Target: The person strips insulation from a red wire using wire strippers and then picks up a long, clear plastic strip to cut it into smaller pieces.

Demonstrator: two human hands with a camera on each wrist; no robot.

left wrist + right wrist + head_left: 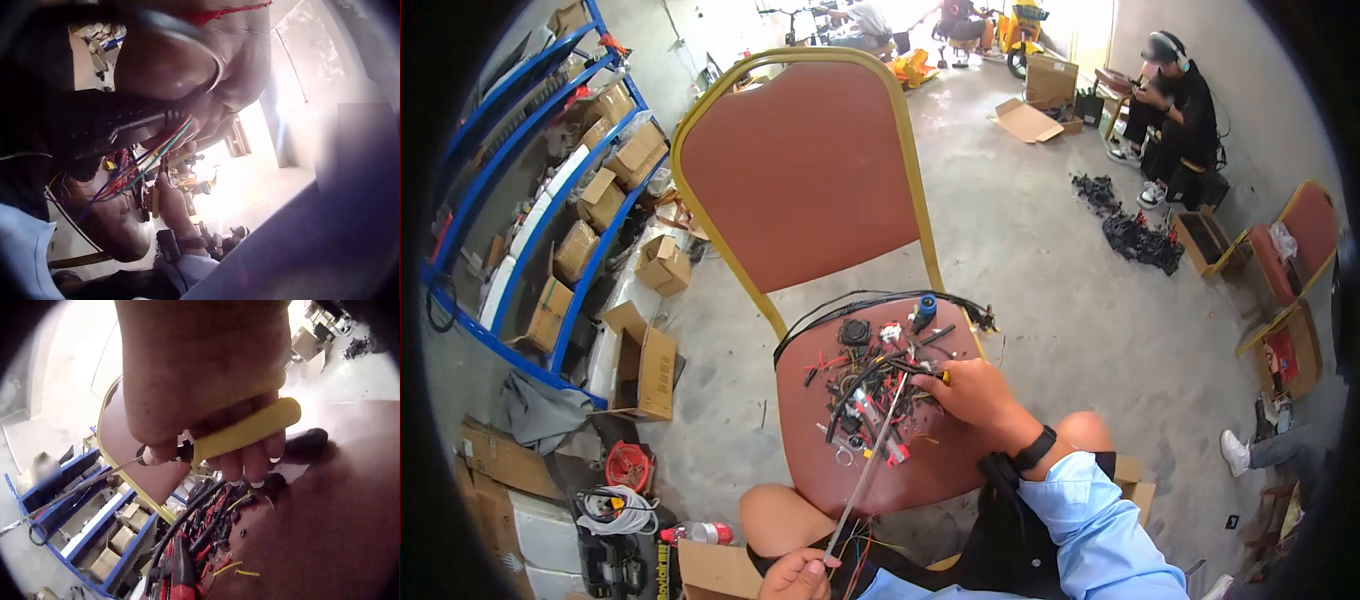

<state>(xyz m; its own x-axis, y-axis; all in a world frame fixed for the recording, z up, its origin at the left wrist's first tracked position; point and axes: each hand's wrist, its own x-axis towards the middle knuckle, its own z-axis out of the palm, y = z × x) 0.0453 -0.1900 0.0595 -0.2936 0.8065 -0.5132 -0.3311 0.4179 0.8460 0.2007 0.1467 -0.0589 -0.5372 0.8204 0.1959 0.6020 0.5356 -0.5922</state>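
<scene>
A silvery cable point(865, 480) runs taut between the two hands. My left hand point(795, 577) pinches its lower end near my lap; in the left wrist view thin coloured wires point(159, 153) hang by that hand point(194, 75). Over the chair seat, my right hand point(980, 395) grips a tool with a yellow handle point(250, 430). The cable's other end meets the tool by the right thumb in the right wrist view; the right hand point(206, 375) hides most of the tool's head. Red-and-black pliers point(182, 565) lie among scraps on the seat point(920, 475).
Black cables point(830, 305) loop along the seat's back, beside a blue-topped bottle-like item point(924, 312). Blue shelves point(550, 230) with boxes stand left. A seated person point(1180, 110), black cable piles point(1140, 242) and another chair point(1285, 250) are at right.
</scene>
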